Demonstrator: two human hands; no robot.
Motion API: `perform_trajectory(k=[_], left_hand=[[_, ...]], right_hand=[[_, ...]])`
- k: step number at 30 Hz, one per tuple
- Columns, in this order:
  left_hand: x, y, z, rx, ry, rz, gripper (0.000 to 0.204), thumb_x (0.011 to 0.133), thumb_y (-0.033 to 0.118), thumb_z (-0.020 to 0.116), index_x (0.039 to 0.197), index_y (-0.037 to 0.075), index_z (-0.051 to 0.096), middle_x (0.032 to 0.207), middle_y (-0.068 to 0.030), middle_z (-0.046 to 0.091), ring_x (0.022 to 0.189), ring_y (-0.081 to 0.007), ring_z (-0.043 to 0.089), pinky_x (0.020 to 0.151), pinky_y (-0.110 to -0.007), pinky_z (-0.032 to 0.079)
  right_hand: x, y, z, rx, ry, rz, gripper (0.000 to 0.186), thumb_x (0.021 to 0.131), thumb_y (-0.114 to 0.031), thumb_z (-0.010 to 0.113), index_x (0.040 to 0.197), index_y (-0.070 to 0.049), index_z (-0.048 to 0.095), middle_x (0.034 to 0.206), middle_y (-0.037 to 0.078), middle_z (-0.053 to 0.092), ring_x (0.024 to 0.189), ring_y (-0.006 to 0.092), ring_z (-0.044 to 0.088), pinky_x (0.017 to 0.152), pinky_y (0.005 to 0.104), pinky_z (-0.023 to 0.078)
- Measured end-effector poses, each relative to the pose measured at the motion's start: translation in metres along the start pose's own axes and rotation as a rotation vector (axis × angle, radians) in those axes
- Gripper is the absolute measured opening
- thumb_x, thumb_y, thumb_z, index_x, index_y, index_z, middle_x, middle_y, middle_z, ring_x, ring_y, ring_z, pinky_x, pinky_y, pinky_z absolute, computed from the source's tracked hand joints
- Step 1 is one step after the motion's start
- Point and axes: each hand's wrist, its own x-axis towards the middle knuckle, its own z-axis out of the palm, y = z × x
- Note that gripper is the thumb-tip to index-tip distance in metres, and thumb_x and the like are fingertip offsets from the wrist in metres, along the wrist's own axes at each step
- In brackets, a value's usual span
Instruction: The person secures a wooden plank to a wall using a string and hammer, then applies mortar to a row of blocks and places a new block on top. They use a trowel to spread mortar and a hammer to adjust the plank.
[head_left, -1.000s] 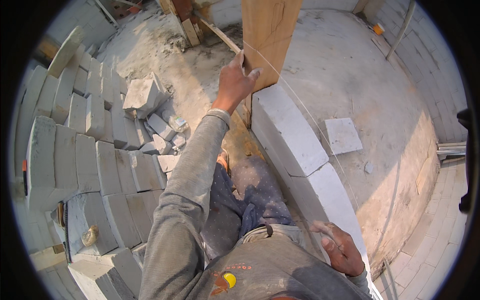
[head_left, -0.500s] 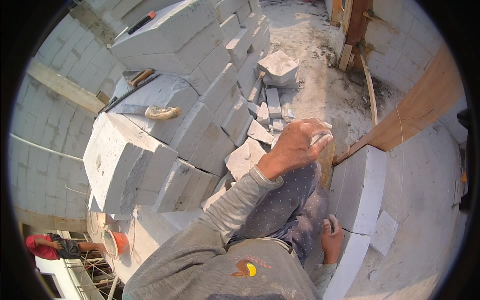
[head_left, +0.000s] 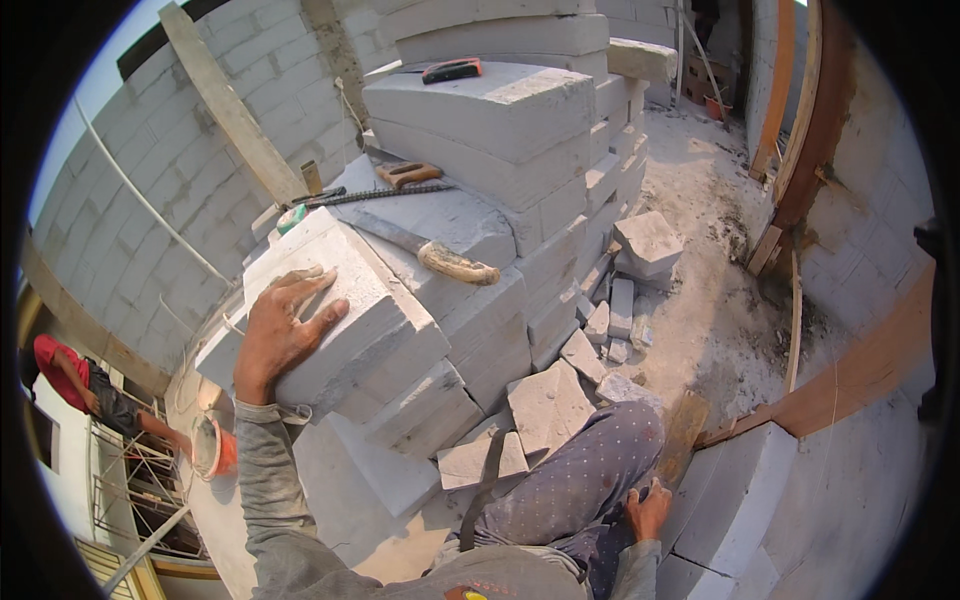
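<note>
My left hand (head_left: 283, 335) rests on the near top of a pale block (head_left: 390, 330), fingers spread and curved over it. Beside it lie a green tool (head_left: 291, 218), a tool with a worn pale handle (head_left: 458, 263), a ribbed steel bar (head_left: 390, 192) and a wooden-handled tool (head_left: 405, 173). An orange-and-black knife (head_left: 452, 70) sits higher on the stack. My right hand (head_left: 648, 508) is low by my bent knee, near a wooden plank (head_left: 685, 435), fingers curled; what is in them, if anything, I cannot make out.
Broken blocks (head_left: 548, 405) lie before my knee. A low block wall (head_left: 730, 490) and an upright board (head_left: 875, 350) stand at my right. A person in red (head_left: 62, 370) is at far left by an orange bucket (head_left: 212, 450). Wooden posts (head_left: 812, 110) stand beyond a dusty floor passage (head_left: 700, 190).
My view has swung left toward the block stack. My left hand has left the upright board, passed in front of me and landed on the stack. My right hand stays low.
</note>
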Motion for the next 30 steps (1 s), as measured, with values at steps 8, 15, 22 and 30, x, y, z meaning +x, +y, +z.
perform_trajectory(k=[8,15,22,30], left_hand=[[0.007,-0.004,0.013,0.027,0.076,0.085,0.059,0.084,0.048,0.077,0.120,0.002,0.068,0.125,-0.0217,0.063,0.121,-0.0398,0.058,0.103,-0.048,0.046],[0.025,-0.008,0.000,-0.016,-0.090,0.062,0.067,0.081,0.049,0.076,0.128,0.003,0.065,0.133,-0.0230,0.056,0.126,-0.0429,0.051,0.110,-0.056,0.036],[0.025,-0.016,-0.004,-0.059,-0.136,0.005,0.058,0.083,0.038,0.075,0.130,0.006,0.063,0.139,-0.0207,0.052,0.129,-0.0424,0.047,0.113,-0.055,0.033],[0.020,-0.017,-0.003,-0.093,-0.188,-0.154,0.053,0.091,0.051,0.064,0.134,0.020,0.065,0.146,-0.0122,0.050,0.141,-0.0332,0.041,0.123,-0.058,0.016]], right_hand=[[-0.026,-0.037,0.007,-0.313,0.157,0.061,0.049,0.079,-0.015,0.072,0.125,-0.002,0.060,0.116,0.017,0.051,0.112,0.0376,0.050,0.093,0.0498,0.042],[-0.045,-0.069,-0.003,-0.020,0.052,0.282,0.032,0.087,-0.011,0.062,0.117,-0.001,0.063,0.115,0.015,0.052,0.112,0.0371,0.050,0.093,0.0501,0.041],[-0.116,-0.124,-0.096,-0.275,-0.196,-0.025,0.035,0.083,-0.025,0.067,0.104,0.002,0.069,0.108,0.020,0.061,0.110,0.0406,0.055,0.089,0.0490,0.044],[-0.211,-0.165,-0.227,-0.094,-0.663,0.244,0.041,0.082,-0.024,0.071,0.114,0.002,0.070,0.106,0.025,0.072,0.098,0.0435,0.069,0.088,0.0486,0.054]])
